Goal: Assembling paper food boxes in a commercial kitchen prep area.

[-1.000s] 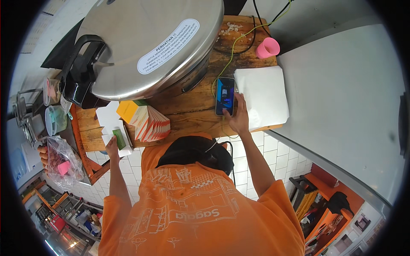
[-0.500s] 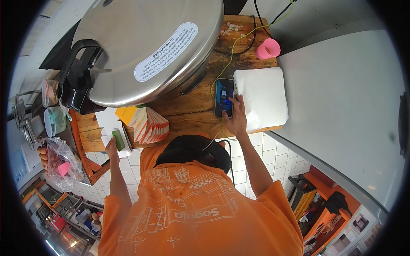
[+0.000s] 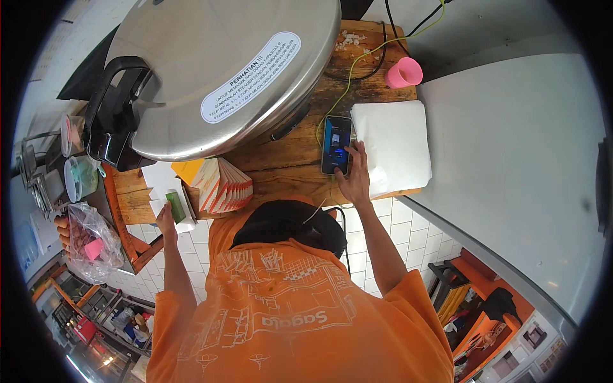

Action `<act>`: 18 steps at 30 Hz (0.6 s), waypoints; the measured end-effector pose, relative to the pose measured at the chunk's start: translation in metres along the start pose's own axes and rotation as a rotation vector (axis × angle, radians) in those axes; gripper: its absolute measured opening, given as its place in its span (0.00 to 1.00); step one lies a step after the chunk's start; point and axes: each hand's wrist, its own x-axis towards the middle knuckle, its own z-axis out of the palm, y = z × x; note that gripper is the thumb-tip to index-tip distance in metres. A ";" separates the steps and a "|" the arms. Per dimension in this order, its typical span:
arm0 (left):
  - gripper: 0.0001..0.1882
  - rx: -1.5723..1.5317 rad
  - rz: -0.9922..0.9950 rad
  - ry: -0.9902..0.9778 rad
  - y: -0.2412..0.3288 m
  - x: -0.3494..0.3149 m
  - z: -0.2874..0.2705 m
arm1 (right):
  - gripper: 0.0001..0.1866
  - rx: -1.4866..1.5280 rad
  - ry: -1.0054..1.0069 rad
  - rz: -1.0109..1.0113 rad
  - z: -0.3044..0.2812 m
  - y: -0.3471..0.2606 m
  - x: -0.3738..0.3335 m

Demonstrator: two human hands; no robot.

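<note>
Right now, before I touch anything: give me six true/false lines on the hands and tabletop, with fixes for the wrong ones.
1. The right hand is at the phone. True.
2. The pink cup sits on the white stack. False: it is on the wooden table, beyond the stack.
3. The left hand is at a small green piece. True.
4. The phone lies to the right of the white stack. False: it lies to its left.
5. The handle by the big steel lid is white. False: it is black.
6. A yellow-green cable passes along the phone's left side. True.
</note>
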 end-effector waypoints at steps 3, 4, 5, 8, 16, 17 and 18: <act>0.29 -0.102 -0.098 0.004 0.000 0.002 -0.001 | 0.34 -0.020 0.006 -0.017 -0.002 -0.002 -0.001; 0.29 -0.077 -0.107 0.002 0.001 0.001 -0.001 | 0.35 -0.008 -0.002 -0.015 -0.002 -0.002 -0.001; 0.29 -0.038 -0.108 0.050 0.002 0.001 -0.001 | 0.35 0.010 -0.020 -0.027 -0.002 -0.002 -0.001; 0.29 -0.018 -0.061 0.056 0.008 -0.004 0.001 | 0.35 0.032 -0.035 -0.018 -0.003 0.000 -0.001; 0.28 -0.120 -0.045 0.032 0.014 -0.012 0.005 | 0.35 0.052 -0.021 -0.018 -0.003 0.005 0.000; 0.28 -0.115 -0.003 0.063 0.013 -0.012 0.005 | 0.35 0.059 -0.046 -0.005 -0.003 0.004 0.000; 0.28 -0.147 -0.041 0.020 0.013 -0.011 0.005 | 0.35 0.057 -0.021 -0.021 -0.002 0.002 -0.001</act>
